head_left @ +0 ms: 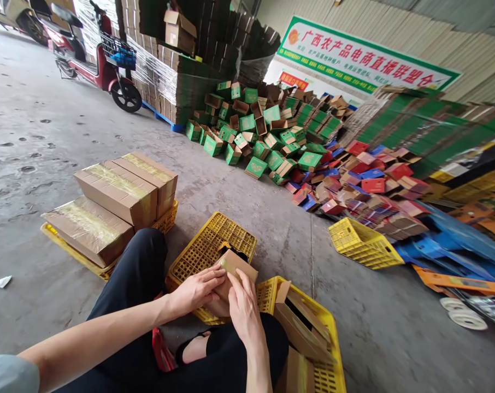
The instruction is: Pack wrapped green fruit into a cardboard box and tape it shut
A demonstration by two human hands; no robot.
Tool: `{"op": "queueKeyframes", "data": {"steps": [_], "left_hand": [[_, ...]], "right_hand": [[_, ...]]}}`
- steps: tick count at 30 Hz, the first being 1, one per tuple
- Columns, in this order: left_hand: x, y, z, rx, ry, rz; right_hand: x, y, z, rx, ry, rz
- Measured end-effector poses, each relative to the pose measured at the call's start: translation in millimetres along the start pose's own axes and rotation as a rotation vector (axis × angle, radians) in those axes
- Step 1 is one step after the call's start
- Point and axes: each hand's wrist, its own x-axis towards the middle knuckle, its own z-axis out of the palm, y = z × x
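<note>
A small brown cardboard box rests in front of me on an upturned yellow plastic crate, with a yellowish piece of tape at its near corner. My left hand lies flat against the box's left side, fingers stretched out. On its top face and near edge, my right hand presses with fingers spread. Just behind the box, a black and yellow-orange tool sits on the crate, mostly hidden. To the right, an open cardboard box leans inside another yellow crate.
Taped cardboard boxes sit on a yellow crate at left. Ahead lies a heap of green boxes and red-blue boxes. A yellow crate, blue pallet jack and red scooter stand farther off.
</note>
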Motion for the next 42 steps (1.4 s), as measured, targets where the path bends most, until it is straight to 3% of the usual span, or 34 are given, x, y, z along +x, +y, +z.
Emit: {"op": "queueKeyframes", "data": {"steps": [7,19,28,36,42], "left_hand": [[3,5,0.8,0.006,-0.003,-0.034],[3,10,-3.5,0.032,0.007,-0.046],[-1,15,-1.8,-0.081,0.085,-0.216],[9,5,-4.3,-0.035,0.037,-0.179],[12,-6,-7.9,-0.074,-0.006,-0.142]], "right_hand": [[30,-19,-7,-0.247,0.007,0.04],[58,-17,-12,-0.371,-0.099,-0.04],[30,-8,-4,-0.247,0.038,-0.11],[11,0,1,-0.032,0.03,-0.126],[10,1,4,0.01,0.034,-0.105]]}}
